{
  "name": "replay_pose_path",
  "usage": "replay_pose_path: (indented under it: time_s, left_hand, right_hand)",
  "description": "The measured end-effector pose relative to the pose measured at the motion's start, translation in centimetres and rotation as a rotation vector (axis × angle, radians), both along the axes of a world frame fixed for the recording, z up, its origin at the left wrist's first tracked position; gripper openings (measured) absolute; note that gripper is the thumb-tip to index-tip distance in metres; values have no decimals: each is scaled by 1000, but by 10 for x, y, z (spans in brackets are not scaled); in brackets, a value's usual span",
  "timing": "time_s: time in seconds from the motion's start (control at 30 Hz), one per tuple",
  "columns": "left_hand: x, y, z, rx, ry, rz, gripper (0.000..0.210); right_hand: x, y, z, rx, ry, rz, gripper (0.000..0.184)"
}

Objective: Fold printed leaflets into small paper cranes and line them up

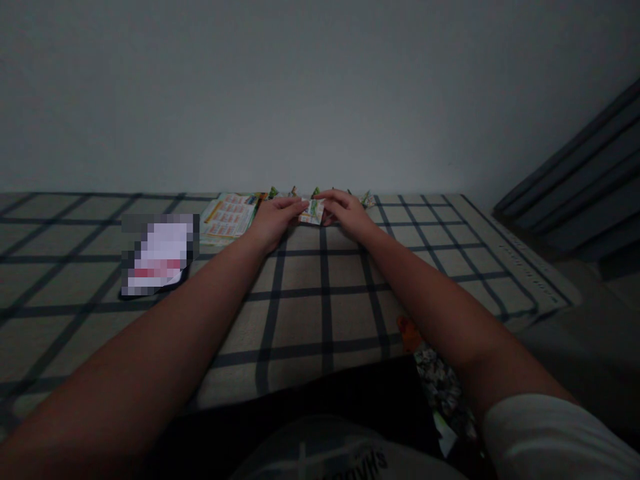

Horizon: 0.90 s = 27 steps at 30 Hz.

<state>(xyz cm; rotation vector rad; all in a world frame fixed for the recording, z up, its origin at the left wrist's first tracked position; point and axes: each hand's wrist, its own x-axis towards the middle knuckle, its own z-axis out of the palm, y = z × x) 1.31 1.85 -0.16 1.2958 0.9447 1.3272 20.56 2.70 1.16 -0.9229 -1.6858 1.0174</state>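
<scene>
A small piece of folded paper [313, 213] with green and white print is held between my two hands near the far side of the checked cloth. My left hand [274, 220] pinches its left edge, thumb on top. On its right side, the fingers of my right hand [350, 212] are curled and grip the other edge. Just behind the hands stands a row of several small folded paper pieces [316, 191], partly hidden by the fingers. Left of my left hand lies a stack of printed calendar-like sheets [231, 215].
A phone-like object [163, 253], blurred out, lies at the left. The checked cloth [300, 320] reaches a pale wall [320, 93]. Below my right forearm are an orange item [410, 335] and a heap of patterned pieces [443, 380]. A dark ridged panel [575, 160] stands at right.
</scene>
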Motion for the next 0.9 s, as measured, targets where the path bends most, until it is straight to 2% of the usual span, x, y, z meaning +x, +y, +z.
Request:
replay_pose_path:
  time_s: [0.1, 0.3, 0.47, 0.67, 0.8, 0.9]
  left_hand:
    - [0, -1, 1, 14, 35, 24, 41]
    - [1, -5, 3, 63, 71, 69, 39]
    - [1, -9, 7, 117, 123, 103, 40]
    - [-2, -7, 6, 154, 201, 141, 41]
    - [0, -7, 6, 164, 190, 113, 45]
    - [2, -6, 4, 133, 143, 35, 50]
  right_hand:
    - [-1, 1, -1, -39, -13, 13, 15]
    - [-2, 1, -3, -68, -65, 43, 27]
    - [-2, -1, 0, -84, -76, 55, 24]
    - [-2, -1, 1, -135, -89, 136, 13]
    - [-2, 1, 0, -125, -96, 128, 14]
    - [-1, 3, -1, -107, -50, 88, 15]
